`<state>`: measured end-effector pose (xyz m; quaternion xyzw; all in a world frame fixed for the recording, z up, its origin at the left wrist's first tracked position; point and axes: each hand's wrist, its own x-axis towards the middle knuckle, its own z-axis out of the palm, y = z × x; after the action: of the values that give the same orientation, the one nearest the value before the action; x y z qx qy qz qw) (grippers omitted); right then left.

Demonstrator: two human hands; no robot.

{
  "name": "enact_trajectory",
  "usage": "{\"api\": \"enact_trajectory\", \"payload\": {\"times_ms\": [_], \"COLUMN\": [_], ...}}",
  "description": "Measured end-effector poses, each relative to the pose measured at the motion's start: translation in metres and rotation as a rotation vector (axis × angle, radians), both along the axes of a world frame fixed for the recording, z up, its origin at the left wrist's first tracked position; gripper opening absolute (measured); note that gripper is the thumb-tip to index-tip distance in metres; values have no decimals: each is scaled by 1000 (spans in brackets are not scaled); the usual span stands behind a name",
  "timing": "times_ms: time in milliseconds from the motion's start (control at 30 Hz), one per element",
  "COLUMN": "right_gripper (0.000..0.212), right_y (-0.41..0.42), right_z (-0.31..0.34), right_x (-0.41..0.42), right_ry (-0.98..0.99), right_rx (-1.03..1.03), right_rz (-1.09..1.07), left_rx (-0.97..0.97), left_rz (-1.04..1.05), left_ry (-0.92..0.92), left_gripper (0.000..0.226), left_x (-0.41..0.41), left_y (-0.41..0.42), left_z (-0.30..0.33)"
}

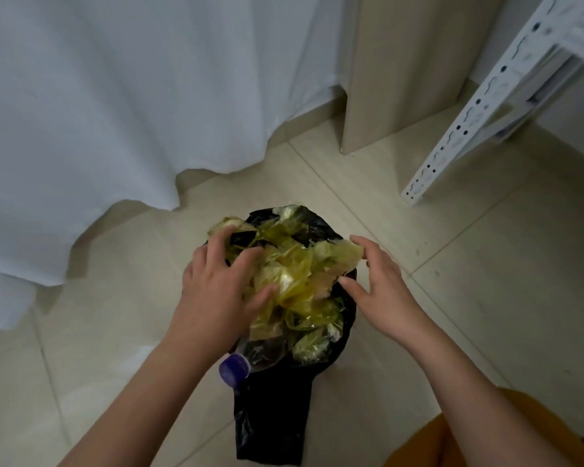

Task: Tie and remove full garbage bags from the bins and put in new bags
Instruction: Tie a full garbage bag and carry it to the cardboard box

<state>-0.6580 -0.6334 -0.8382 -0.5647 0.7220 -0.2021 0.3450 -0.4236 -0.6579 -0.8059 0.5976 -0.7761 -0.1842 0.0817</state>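
A black garbage bag point(277, 402) lines a small bin on the tiled floor and hangs down its near side. It is stuffed with crumpled yellow plastic point(294, 274) that bulges above the rim. A clear bottle with a purple cap point(234, 369) pokes out at the near left. My left hand point(223, 284) presses down on the yellow plastic with spread fingers. My right hand point(375, 278) hovers at the right rim, fingers spread, fingertips touching the edge of the plastic. The bin itself is hidden under the bag.
A white curtain point(115, 112) hangs to the floor at the left and back. A beige panel point(402, 69) stands behind the bin. A white perforated metal shelf leg point(459, 129) slants at the right. Orange clothing point(486, 439) shows at the bottom right.
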Motion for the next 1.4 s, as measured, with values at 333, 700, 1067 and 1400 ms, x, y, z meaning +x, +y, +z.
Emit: {"api": "enact_trajectory", "payload": {"times_ms": [333,700,1067,1400], "right_gripper": [76,48,15,39], "right_y": [-14,-7,3,22], "right_z": [-6,-30,-6,23], "right_x": [-36,-23,-17,-10], "right_ry": [-220,-197,-283,-319], "right_rx": [213,265,268,-231], "right_rz": [14,-131,-234,-318], "left_rx": [-39,-151,-153,-91], "left_rz": [-24,-46,-43,-15], "left_ry": [-144,-150,-32,38], "left_gripper": [67,55,82,51], "left_x": [-17,-30,-28,-33], "left_y": [-3,-7,4,14], "left_z": [-2,-9,-11,-6]}}
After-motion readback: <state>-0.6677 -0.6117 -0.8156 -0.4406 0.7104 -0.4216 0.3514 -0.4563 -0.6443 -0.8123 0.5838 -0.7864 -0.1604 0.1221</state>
